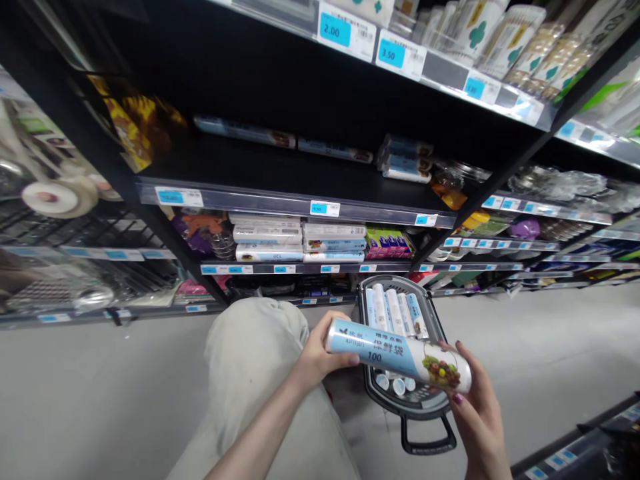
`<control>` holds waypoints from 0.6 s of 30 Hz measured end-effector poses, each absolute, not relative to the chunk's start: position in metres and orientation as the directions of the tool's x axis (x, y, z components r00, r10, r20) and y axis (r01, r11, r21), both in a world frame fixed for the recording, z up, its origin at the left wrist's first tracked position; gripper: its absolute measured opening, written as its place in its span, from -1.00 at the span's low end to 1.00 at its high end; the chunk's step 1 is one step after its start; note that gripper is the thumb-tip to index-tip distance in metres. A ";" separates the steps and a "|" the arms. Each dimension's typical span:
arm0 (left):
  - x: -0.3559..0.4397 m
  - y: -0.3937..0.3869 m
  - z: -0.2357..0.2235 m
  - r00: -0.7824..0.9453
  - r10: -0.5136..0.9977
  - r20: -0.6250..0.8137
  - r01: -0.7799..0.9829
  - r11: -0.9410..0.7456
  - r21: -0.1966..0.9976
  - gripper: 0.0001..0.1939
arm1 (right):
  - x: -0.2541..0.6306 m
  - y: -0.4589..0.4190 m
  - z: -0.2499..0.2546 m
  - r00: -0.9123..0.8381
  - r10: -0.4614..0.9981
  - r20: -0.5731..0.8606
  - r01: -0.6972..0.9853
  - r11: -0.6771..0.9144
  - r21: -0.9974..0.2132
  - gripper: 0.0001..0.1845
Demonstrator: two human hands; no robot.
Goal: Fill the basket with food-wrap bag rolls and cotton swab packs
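Note:
A light-blue roll of bags, printed with "100" and a fruit picture, lies crosswise between both hands above a dark shopping basket. My left hand grips the roll's left end, fingers curled round it. My right hand cups the right end from below, fingertips wrapped on it. Several similar rolls lie side by side in the basket on the grey floor. My bent knee in light trousers is to the left.
Black store shelves with blue price tags rise in front. They carry boxed rolls, a green-purple pack and wrapped goods. A second shelf edge sits at the lower right. Grey floor stretches to the right.

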State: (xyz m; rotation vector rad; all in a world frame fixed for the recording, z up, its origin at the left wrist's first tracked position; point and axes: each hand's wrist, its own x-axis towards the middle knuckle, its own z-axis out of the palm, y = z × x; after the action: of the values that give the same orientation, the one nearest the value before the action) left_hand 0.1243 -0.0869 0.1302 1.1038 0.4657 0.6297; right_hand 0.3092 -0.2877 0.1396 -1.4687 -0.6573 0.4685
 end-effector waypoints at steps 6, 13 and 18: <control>0.121 -0.087 0.127 0.722 0.692 -0.025 -0.245 0.289 0.925 -0.43 | 0.307 -0.287 0.140 0.766 0.643 -0.002 0.023 -0.032 -0.999 -0.42; 0.122 -0.089 0.130 0.827 0.562 -0.023 -0.248 0.399 0.883 -0.29 | 0.306 -0.283 0.142 0.833 0.552 -0.036 -0.018 -0.038 -0.999 -0.49; 0.122 -0.089 0.132 0.809 0.586 -0.047 -0.212 0.366 0.906 -0.37 | 0.309 -0.289 0.141 0.755 0.654 0.048 0.038 0.029 -0.999 -0.33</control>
State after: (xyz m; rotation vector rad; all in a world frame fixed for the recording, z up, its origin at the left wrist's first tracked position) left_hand 0.1218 -0.0888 0.1323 1.0829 0.3957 0.5298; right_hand 0.3092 -0.2886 0.1413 -1.4832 -0.5944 0.5206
